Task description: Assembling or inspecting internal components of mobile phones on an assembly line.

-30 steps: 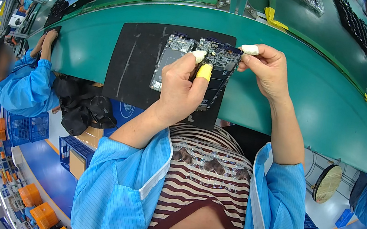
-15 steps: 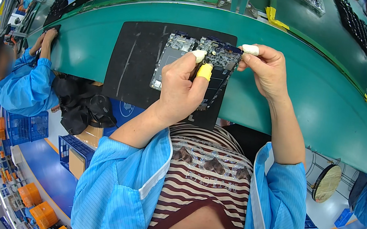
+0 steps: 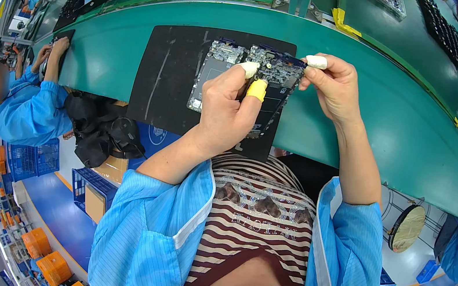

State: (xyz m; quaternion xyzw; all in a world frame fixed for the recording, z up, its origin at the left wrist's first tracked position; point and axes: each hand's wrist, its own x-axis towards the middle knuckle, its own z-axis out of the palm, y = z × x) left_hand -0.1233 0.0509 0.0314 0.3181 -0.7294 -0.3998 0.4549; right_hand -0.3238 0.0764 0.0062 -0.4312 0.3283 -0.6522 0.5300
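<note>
On a black mat (image 3: pixel 174 77) lie a circuit board (image 3: pixel 213 70) at left and, beside it, a second circuit board (image 3: pixel 282 77) that looks tilted. My left hand (image 3: pixel 228 105) is closed on the second board's left side. White covers its index fingertip, yellow its thumb. My right hand (image 3: pixel 334 84), its index fingertip wrapped in white, pinches at that board's far right corner, by a dark blue strip (image 3: pixel 287 59) along the far edge. What lies between those fingertips is too small to make out. My left hand hides part of both boards.
The mat rests on a green bench (image 3: pixel 394 131) with a raised rail along its back. A yellow strip (image 3: pixel 345 23) hangs over that rail. To the left, a co-worker in a blue smock (image 3: pixel 31 109) works at the same bench. A black bag (image 3: pixel 105 131) sits below its edge.
My right hand has shifted slightly to the right, and the board's far right corner has moved a little with it. My left hand keeps its hold. The co-worker's hands have shifted.
</note>
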